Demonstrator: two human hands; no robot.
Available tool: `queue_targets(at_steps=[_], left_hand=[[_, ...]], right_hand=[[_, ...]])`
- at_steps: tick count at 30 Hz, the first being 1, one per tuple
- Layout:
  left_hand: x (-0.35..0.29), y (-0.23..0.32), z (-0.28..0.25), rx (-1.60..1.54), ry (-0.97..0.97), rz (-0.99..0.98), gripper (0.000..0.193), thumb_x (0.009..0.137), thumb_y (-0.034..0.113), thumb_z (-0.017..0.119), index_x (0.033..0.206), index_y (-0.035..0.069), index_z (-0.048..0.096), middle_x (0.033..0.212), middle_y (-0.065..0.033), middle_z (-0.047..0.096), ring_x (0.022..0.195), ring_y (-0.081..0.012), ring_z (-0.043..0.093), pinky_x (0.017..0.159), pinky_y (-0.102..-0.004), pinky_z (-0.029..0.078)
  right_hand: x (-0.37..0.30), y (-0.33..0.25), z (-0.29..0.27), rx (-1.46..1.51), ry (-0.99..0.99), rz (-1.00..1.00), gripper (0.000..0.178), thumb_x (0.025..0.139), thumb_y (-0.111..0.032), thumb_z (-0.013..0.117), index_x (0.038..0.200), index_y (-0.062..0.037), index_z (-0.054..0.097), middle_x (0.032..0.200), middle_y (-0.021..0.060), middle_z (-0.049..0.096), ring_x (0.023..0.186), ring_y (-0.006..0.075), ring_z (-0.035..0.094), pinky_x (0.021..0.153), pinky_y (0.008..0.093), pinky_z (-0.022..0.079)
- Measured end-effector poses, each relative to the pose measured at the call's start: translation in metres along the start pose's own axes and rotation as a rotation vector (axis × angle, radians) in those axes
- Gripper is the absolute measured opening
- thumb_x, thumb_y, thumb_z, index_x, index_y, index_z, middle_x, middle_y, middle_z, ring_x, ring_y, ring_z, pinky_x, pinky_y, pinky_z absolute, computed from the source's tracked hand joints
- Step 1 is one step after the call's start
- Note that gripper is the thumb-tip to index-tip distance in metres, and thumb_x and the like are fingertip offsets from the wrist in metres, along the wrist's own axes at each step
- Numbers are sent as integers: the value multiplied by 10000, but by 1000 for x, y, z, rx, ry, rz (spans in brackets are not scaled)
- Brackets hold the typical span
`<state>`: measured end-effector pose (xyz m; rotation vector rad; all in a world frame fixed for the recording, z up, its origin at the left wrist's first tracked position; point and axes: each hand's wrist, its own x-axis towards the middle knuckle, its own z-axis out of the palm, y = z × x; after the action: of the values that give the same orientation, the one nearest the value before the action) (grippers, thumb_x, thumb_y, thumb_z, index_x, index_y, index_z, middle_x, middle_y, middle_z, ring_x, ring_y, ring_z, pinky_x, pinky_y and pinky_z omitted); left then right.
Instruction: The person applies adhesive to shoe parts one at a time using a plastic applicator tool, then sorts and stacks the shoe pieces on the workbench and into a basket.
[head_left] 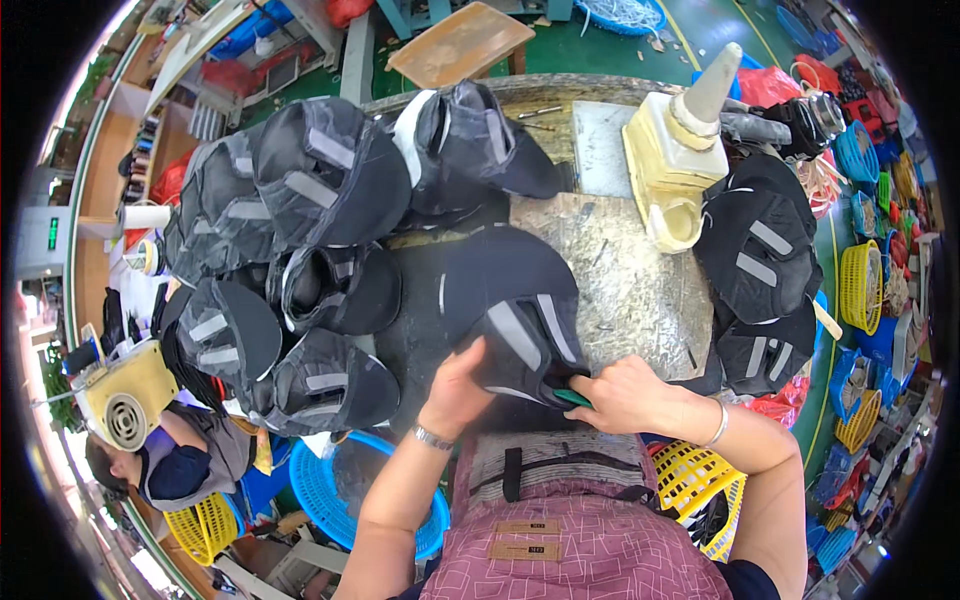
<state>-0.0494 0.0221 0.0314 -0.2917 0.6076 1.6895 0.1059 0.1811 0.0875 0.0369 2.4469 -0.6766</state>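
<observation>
A black baseball cap (pixel 508 275) with grey stripes lies in front of me, its brim pointing away. My left hand (pixel 455 392) grips the cap's near left edge, thumb up along the side and fingers partly hidden beneath. My right hand (pixel 622 396) is closed on the near right edge of the same cap. A small green piece (pixel 573 398) shows at its fingertips; I cannot tell whether it is part of the cap or a separate thing.
Piled caps (pixel 325 175) cover the table's left side, and more caps (pixel 760 250) lie at the right. A cream container (pixel 672 150) with a grey cone top stands on the worn board (pixel 640 300). Below are a blue basket (pixel 437 525) and a yellow basket (pixel 690 470). Another person (pixel 190 455) is at far left.
</observation>
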Motion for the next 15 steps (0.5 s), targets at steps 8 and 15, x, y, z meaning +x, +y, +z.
queue_targets(at_steps=[8, 15], left_hand=[[-24, 5, -60, 3, 403, -188, 276, 797, 138, 553, 1042, 14, 520, 1038, -107, 564, 948, -231, 549, 858, -383, 413], [-29, 2, -55, -13, 301, -105, 375, 798, 166, 551, 1127, 4, 471, 1106, -115, 530, 1016, -242, 511, 903, -394, 376]], right_hand=[[50, 8, 34, -419, 262, -17, 199, 674, -162, 556, 868, -135, 590, 561, 31, 542, 532, 174, 547, 411, 293, 392], [44, 2, 24, -641, 266, -254, 90, 740, -167, 500, 795, -153, 570, 566, -20, 523, 559, 135, 515, 425, 251, 337]])
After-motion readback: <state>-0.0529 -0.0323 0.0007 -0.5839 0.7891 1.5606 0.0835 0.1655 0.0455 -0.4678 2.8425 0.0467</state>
